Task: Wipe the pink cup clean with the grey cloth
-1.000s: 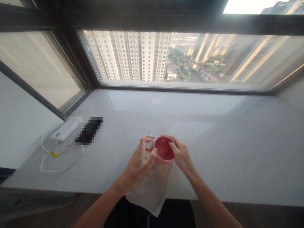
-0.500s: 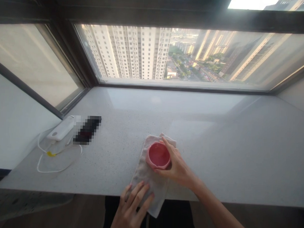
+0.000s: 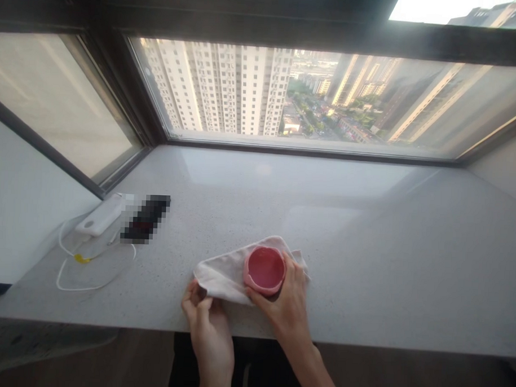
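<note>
A small pink cup [image 3: 264,269] stands upright on a pale cloth [image 3: 222,274] near the front edge of the grey stone counter [image 3: 366,242]. My right hand [image 3: 287,303] wraps around the cup's near side and grips it. My left hand [image 3: 205,316] pinches the cloth's left end, which is folded back over the counter. The cloth lies sideways under the cup, and a corner of it shows to the right of the cup.
A white power bank [image 3: 97,222] with a looped white cable [image 3: 90,272] lies at the left end of the counter, beside a dark blurred-out object [image 3: 146,218]. A wide window [image 3: 312,94] runs along the back; a wall closes the left side.
The cup went from being held up in both hands to standing on the cloth. My left hand dropped to the cloth's hanging end and pulled it up and left onto the counter.
</note>
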`<state>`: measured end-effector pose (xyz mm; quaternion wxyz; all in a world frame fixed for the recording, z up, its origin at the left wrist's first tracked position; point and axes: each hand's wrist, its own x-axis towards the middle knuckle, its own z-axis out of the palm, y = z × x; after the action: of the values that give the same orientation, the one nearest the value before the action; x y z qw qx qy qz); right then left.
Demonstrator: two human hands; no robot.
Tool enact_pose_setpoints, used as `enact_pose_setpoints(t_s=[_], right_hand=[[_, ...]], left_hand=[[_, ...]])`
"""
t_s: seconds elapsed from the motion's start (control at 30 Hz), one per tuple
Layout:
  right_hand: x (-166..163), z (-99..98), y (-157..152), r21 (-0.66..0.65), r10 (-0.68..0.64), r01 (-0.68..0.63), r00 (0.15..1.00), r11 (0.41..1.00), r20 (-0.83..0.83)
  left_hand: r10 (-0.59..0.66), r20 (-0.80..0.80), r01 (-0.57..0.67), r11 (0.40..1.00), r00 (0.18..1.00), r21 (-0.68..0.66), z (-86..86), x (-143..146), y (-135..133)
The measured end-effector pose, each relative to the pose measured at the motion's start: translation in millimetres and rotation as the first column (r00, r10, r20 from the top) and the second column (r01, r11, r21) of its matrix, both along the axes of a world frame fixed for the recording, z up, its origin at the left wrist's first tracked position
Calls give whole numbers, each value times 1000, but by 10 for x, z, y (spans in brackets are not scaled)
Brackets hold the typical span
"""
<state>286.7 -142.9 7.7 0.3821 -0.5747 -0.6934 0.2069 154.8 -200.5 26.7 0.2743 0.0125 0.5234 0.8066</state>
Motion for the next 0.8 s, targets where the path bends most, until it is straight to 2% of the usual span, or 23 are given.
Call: enact_pose_setpoints(t_s=[0.03, 0.07, 0.13, 0.2, 0.27, 0.33, 0.4, 0.5, 0.6, 0.67, 0.77, 0.8], right_hand=[[-60, -7, 31, 8, -24, 24, 1000, 1000, 5], [-102, -12, 74, 10, -34, 34, 999, 999, 9], [-118, -13, 183, 7, -4, 4, 1000, 1000, 19], [-46, -5, 305, -11, 98, -97, 995, 995, 35], [76, 8, 424, -49, 235, -233, 970, 971, 58], [189, 24, 532, -90, 344, -337, 936, 937, 70], [248, 40, 633, -113, 410, -403, 910, 908, 55], [221, 64, 792, -122, 411, -410, 911, 904, -15], [118, 85, 982, -92, 342, -347, 937, 933, -69], [50, 91, 1100, -49, 310, -313, 948, 948, -70], [-22, 86, 1205, 5, 254, -255, 965, 967, -61], [-38, 83, 1223, 13, 243, -243, 968, 970, -62]], left_hand=[[22, 81, -25, 999, 996, 43, 49, 26, 113], [-19, 132, 12, 998, 991, 59, 96, 22, 238], [-162, 179, 165, 986, 971, -2, 159, -54, 483], [-386, 159, 402, 912, 909, -80, 165, -177, 654], [-544, 30, 542, 827, 838, -148, 132, -281, 708], [-573, -127, 544, 813, 809, -207, 93, -324, 660], [-533, -168, 502, 842, 829, -196, 66, -312, 583], [-497, 10, 497, 866, 868, -45, 36, -289, 623], [-508, 116, 508, 861, 854, 31, 0, -372, 984], [-577, 42, 577, 817, 816, -2, -23, -456, 1314], [-710, -224, 703, 700, 668, -124, -46, -499, 1689], [-723, -274, 712, 685, 635, -157, -55, -481, 1751]])
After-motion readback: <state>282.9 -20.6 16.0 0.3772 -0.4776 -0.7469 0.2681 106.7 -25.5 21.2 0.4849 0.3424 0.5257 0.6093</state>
